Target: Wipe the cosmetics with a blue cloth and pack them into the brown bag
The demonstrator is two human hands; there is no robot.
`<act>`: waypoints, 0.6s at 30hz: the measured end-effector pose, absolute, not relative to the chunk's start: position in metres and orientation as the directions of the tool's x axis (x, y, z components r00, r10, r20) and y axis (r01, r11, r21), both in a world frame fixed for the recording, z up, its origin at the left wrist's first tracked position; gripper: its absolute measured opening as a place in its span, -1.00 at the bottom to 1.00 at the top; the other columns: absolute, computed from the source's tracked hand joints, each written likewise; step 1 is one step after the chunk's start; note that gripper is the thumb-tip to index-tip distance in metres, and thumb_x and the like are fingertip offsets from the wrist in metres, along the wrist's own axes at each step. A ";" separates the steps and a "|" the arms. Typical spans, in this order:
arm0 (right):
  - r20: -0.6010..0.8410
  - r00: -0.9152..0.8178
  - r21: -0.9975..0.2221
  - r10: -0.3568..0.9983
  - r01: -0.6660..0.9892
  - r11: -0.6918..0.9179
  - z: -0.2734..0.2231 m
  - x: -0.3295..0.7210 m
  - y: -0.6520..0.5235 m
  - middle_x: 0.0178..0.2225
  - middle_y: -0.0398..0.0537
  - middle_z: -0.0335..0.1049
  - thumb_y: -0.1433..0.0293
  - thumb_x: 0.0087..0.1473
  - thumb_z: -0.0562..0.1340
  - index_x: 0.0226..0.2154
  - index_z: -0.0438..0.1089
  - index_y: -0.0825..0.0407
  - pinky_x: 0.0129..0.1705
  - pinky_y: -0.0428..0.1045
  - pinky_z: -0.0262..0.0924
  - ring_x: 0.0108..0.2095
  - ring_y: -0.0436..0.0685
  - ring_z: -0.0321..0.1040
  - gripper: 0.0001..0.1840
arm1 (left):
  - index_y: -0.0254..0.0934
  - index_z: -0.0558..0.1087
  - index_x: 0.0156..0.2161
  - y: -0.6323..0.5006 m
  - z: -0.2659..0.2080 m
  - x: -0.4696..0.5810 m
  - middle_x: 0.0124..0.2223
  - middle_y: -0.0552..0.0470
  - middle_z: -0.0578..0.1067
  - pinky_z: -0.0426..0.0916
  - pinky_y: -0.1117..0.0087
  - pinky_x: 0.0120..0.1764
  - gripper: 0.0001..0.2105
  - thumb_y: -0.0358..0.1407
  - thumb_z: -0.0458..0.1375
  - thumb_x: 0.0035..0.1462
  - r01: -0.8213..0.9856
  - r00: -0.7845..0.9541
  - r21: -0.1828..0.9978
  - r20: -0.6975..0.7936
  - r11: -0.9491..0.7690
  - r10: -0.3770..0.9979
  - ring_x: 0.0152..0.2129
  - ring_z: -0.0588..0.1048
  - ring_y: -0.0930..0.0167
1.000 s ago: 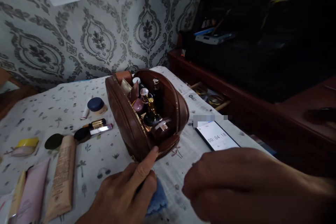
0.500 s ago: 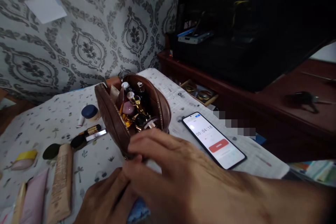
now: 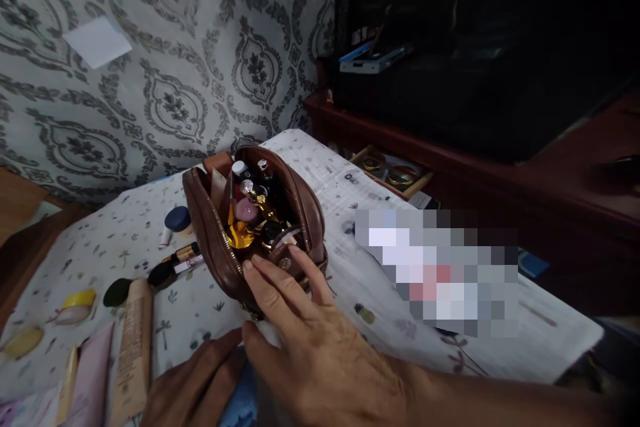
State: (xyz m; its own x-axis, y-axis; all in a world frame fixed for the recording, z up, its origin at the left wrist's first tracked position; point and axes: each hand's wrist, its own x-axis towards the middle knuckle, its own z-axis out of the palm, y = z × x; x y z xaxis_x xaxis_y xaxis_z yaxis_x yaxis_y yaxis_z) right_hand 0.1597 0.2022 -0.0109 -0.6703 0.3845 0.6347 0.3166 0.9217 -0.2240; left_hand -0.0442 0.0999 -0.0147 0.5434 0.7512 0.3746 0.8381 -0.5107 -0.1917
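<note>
A brown zippered makeup bag [image 3: 213, 233] stands unzipped on the cloth-covered table, filled with cosmetics: a pink round item [image 3: 246, 209], gold foil [image 3: 241, 235], a white-capped bottle [image 3: 240, 169] and dark bottles. My right hand [image 3: 320, 340] lies at its near end, fingers spread and their tips touching the rim. Below it at the bottom edge is my left hand [image 3: 195, 377], its fingers bent and close together; whatever they may hold is hidden. Something blue [image 3: 241, 390] shows between the two hands.
Left of the bag lie a beige tube [image 3: 134, 347], a pink tube [image 3: 93, 373], a navy-lidded jar [image 3: 178, 219], a yellow-topped item [image 3: 77, 303] and small cosmetics. A blurred-out patch covers the table's right side. Behind are a wooden drawer [image 3: 425, 183] and a dark screen [image 3: 440, 93].
My right hand's fingers have moved apart and onto the bag's near rim. The view has shifted slightly, and the phone at right is now covered by the blurred-out patch.
</note>
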 end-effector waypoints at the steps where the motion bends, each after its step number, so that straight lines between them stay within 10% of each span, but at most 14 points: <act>1: 0.637 -0.677 -0.198 0.368 0.318 0.927 -0.013 0.160 0.203 0.20 0.25 0.33 0.46 0.24 0.14 -0.29 0.50 0.07 0.27 0.42 0.07 0.26 0.34 0.21 -0.80 | -0.32 0.47 -0.06 0.099 -0.017 -0.047 -0.14 -0.13 0.63 0.49 0.58 -0.20 -0.66 -0.42 -0.16 0.37 0.833 0.553 -0.208 0.358 -0.513 0.752 -0.20 0.62 0.41; 18: 0.636 -0.698 -0.001 0.329 0.425 0.905 -0.019 0.165 0.201 0.12 0.18 0.36 0.44 0.27 0.04 -0.19 0.48 0.00 0.03 0.21 0.17 0.12 0.31 0.23 -0.70 | -0.29 0.36 -0.13 0.080 -0.032 -0.052 -0.16 -0.12 0.61 0.49 0.44 -0.39 -0.69 -0.59 -0.15 0.16 0.941 0.320 -0.044 0.434 -0.335 0.842 -0.31 0.60 0.35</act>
State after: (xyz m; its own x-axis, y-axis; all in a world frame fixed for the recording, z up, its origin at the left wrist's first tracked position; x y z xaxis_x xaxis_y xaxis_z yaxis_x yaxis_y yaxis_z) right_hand 0.1648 0.2009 -0.0187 -0.6979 0.3286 0.6364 0.4252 0.9051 -0.0010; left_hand -0.0518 0.0802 -0.0318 0.3204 0.8422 0.4337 0.9411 -0.3351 -0.0445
